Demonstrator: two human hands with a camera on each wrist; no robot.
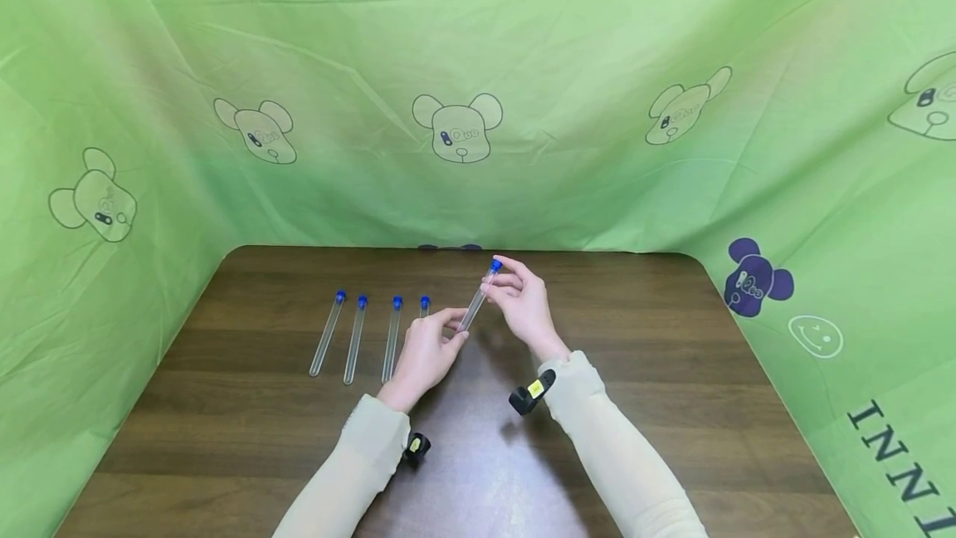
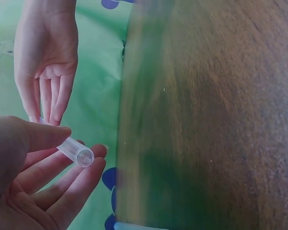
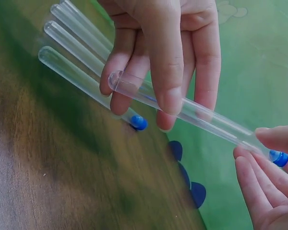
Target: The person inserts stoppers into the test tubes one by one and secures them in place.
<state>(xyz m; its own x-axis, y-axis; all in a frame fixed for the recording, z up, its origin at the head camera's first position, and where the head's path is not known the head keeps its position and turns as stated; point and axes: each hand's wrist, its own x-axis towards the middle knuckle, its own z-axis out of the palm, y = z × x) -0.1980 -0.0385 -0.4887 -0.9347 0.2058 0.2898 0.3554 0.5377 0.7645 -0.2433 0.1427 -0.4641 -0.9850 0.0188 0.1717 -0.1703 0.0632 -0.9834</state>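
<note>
A clear test tube (image 1: pixel 476 305) with a blue cap (image 1: pixel 496 265) is held slantwise above the table by both hands, cap end up and to the right. Near its rounded bottom, the left hand (image 1: pixel 429 349) pinches it between thumb and fingers. The right hand (image 1: pixel 526 307) grips the upper part, with a fingertip at the cap. In the right wrist view the held tube (image 3: pixel 216 123) looks see-through, with nothing visible inside. Several similar capped tubes (image 1: pixel 356 343) lie in a row left of the hands; the left hand partly hides the nearest one.
The brown wooden table (image 1: pixel 246 422) is bounded by green cloth (image 1: pixel 463 40) printed with bear faces at the back and sides. Each wrist bears a small black camera, one on the left (image 1: pixel 417 447) and one on the right (image 1: pixel 532 393).
</note>
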